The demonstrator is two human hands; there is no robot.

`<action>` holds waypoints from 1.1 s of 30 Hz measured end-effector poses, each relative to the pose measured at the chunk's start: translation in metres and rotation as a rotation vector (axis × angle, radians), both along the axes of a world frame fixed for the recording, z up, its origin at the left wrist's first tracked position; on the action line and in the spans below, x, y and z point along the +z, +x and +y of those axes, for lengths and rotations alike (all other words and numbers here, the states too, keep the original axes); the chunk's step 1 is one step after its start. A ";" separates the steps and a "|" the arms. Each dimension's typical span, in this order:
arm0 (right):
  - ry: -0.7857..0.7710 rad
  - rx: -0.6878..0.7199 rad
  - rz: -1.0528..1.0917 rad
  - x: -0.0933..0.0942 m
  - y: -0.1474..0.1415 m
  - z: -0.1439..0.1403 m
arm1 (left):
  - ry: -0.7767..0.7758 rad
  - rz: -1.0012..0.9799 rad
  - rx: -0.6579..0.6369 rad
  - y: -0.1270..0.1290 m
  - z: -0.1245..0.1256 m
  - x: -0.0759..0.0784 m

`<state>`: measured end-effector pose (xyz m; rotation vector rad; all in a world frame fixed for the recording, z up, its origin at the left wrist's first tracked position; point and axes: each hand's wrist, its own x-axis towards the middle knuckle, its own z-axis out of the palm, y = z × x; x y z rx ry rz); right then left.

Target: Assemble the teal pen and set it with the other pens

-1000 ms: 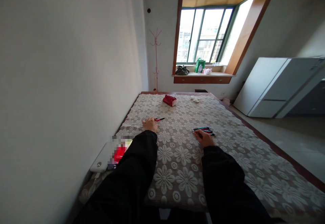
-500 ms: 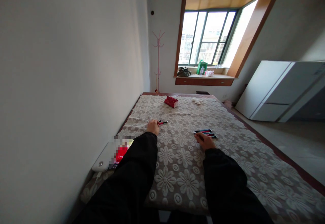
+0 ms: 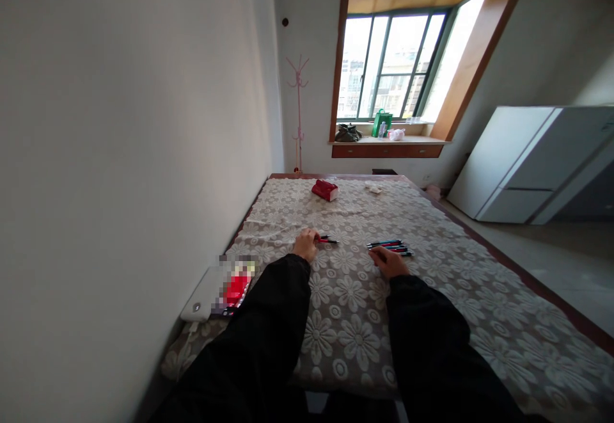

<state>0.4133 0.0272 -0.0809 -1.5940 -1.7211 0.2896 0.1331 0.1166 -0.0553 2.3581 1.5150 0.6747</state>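
Observation:
My left hand is closed around the near ends of a red-and-black pen and what looks like a second dark pen beside it. Their tips point right, just above the patterned tablecloth. To the right, several pens with blue, red and black barrels lie side by side on the cloth. My right hand rests at their near side, its thumb and fingers pinched at the left ends of the lowest ones. Part of those pens is hidden behind the fingers.
A red tissue pack and a crumpled white tissue sit toward the table's far end. By the left wall lie a white power bank with a cable and a partly blurred red-screened item. A white refrigerator stands at the right.
My left hand has moved right with its pens, closer to the row of pens. My right hand stays at the row. The view has shifted slightly.

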 end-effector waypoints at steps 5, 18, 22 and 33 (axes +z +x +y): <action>0.001 0.003 -0.009 0.000 0.000 0.000 | -0.002 0.023 0.045 0.000 -0.012 0.006; -0.105 0.209 0.086 0.030 -0.046 0.004 | -0.098 -0.696 -0.026 0.020 -0.054 0.005; -0.102 0.267 0.218 0.038 -0.082 0.008 | -0.184 -0.712 -0.198 0.025 -0.065 0.003; 0.092 0.240 -0.184 0.014 -0.081 0.009 | -0.052 -0.544 -0.119 0.010 -0.059 0.007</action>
